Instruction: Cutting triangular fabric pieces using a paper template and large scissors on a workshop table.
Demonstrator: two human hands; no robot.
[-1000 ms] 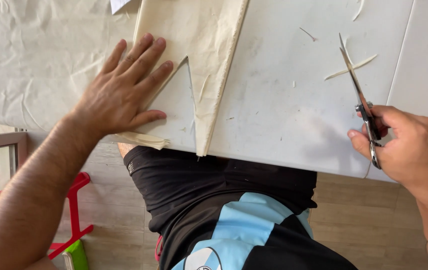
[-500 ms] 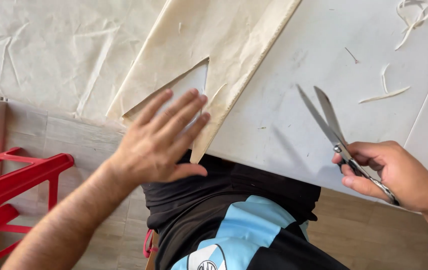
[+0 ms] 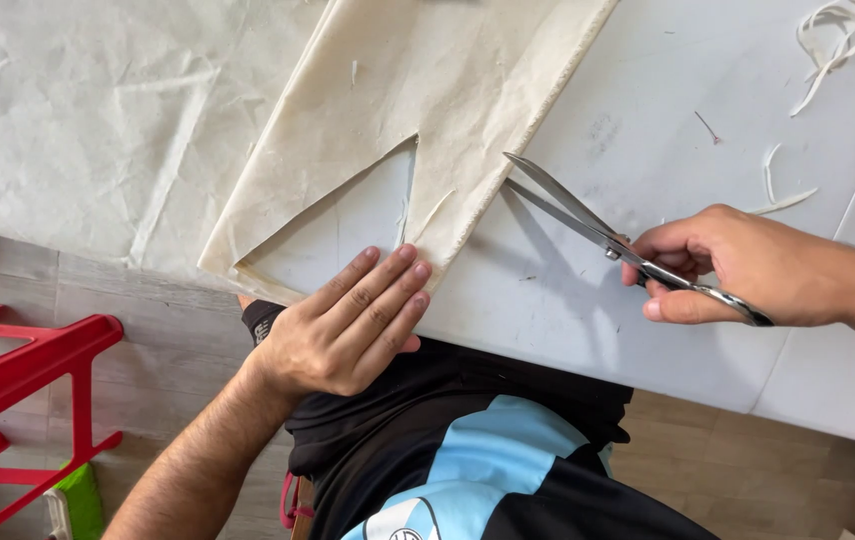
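A red stool [image 3: 28, 380] stands off to the left. The left hand [image 3: 348, 325] lies flat, fingers together, pinning the cream cloth [image 3: 428, 110] at the table [image 3: 648, 130] edge. Right of it, the right hand [image 3: 738, 265] grips scissors [image 3: 588, 225], blades parted toward the cloth's edge.

White table [image 3: 648, 330], smooth top, filling the upper and right of the frame. Lying on it: cream fabric piece [image 3: 398, 130] with a triangular cut-out (upper centre, near edge overhanging slightly); crumpled white sheet [image 3: 78, 130], upper left, possibly paper; thin pale offcut strips [image 3: 828, 40], upper right.
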